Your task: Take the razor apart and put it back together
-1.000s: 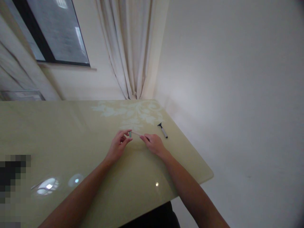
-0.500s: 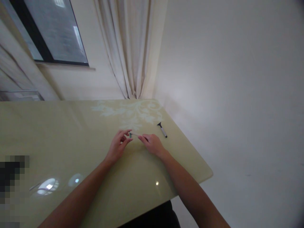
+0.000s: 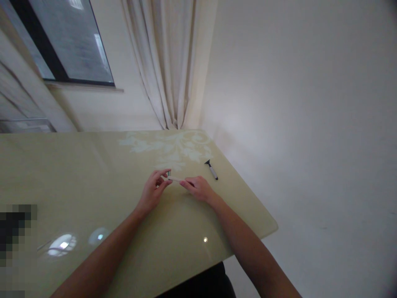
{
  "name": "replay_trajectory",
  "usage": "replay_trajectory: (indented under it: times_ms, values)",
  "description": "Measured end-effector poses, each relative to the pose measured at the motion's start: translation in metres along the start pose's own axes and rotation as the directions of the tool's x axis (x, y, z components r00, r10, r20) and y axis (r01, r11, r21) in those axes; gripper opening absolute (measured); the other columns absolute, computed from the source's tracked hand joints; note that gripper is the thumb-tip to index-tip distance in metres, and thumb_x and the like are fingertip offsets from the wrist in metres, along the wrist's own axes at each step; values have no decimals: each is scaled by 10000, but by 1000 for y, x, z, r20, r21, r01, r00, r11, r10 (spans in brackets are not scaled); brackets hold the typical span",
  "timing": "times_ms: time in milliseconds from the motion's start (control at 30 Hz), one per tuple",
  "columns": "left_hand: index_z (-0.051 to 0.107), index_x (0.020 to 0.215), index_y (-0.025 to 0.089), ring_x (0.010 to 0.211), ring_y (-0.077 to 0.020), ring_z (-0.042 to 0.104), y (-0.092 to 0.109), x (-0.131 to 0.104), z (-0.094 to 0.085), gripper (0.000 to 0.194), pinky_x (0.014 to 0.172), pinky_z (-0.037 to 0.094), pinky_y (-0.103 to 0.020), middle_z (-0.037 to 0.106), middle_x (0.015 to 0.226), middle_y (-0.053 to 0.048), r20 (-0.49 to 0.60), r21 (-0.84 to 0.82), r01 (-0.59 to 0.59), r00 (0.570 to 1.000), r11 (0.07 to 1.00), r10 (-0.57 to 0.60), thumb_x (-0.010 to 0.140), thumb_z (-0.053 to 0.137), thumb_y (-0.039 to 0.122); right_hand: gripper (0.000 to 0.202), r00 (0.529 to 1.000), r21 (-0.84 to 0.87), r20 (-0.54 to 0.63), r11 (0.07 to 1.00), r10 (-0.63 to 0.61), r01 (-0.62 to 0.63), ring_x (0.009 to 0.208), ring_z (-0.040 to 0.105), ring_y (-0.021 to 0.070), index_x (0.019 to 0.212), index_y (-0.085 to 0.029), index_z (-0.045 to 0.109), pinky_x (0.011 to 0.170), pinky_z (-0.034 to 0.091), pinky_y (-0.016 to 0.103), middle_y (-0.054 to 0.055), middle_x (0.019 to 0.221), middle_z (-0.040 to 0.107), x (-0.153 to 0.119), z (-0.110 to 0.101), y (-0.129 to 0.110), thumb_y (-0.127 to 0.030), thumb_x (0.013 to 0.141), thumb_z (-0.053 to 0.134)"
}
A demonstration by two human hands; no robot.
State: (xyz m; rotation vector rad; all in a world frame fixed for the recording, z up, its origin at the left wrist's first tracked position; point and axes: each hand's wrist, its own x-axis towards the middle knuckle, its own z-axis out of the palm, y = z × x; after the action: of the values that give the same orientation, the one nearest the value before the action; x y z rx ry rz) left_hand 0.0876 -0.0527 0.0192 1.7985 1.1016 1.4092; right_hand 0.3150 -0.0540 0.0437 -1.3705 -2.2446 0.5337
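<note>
Between the thumb and fingertips of my left hand is a small dark and greenish piece that looks like a razor head. My right hand is closed around a slim whitish stick, which may be a brush; its kind is too small to make out. The far tip of the stick meets the small piece near my left thumb. To the right of my hands, a razor with a grey handle and black head lies on the table.
The glossy pale yellow-green table carries a white floral pattern near its far corner. Its right edge runs along a bare wall. A curtain hangs behind it. Some dark, blurred-out thing is at the far left.
The tip of the whitish stick has shifted downward, from the top of the small piece to its lower end near my left thumb. My hands have barely moved otherwise.
</note>
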Motion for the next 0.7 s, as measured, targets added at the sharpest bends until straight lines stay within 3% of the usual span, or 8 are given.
replay_trajectory:
  times_ms: [133, 300, 433, 567, 700]
  values:
    - [710, 1225, 248, 644, -103, 518, 0, 0, 0, 339, 611, 456, -246, 577, 966, 0, -6, 7, -3, 1000, 1000, 3, 896, 704, 329, 540, 996, -11, -72, 999, 50, -51, 601, 422, 119, 691, -179, 585, 605, 221, 280, -25, 617, 484, 0, -2, 1, -537, 1073, 454]
    - [705, 1236, 251, 655, -104, 521, 3, 0, 0, 335, 632, 465, -251, 582, 981, -3, -11, 14, -11, 1000, 1000, 11, 910, 694, 328, 587, 999, 43, 28, 999, -17, 16, 604, 419, 119, 681, -177, 581, 604, 226, 277, -27, 612, 471, -1, -4, 4, -586, 1069, 417]
    - [710, 1229, 246, 645, -102, 515, 5, -1, 1, 340, 614, 460, -244, 577, 972, -4, -12, 8, 2, 1000, 1000, -2, 899, 704, 328, 582, 998, -1, -54, 1000, 29, -29, 610, 421, 123, 682, -179, 583, 608, 228, 279, -23, 619, 482, -1, -5, 4, -582, 1069, 419]
    - [707, 1231, 249, 641, -102, 516, 5, -1, 1, 348, 607, 462, -243, 581, 981, -9, 4, -9, 2, 1000, 1000, -2, 894, 705, 334, 586, 1000, 2, -12, 1000, -1, 1, 608, 426, 124, 680, -183, 593, 610, 242, 278, -23, 621, 492, -1, -4, 3, -587, 1068, 420]
    - [706, 1227, 248, 655, -107, 526, 4, -1, 1, 337, 617, 464, -244, 581, 969, -5, 15, 4, -1, 1000, 1000, 1, 899, 701, 325, 581, 995, -25, -72, 997, 69, -71, 617, 429, 129, 689, -183, 606, 607, 235, 284, -15, 628, 506, 0, -4, 2, -583, 1069, 421]
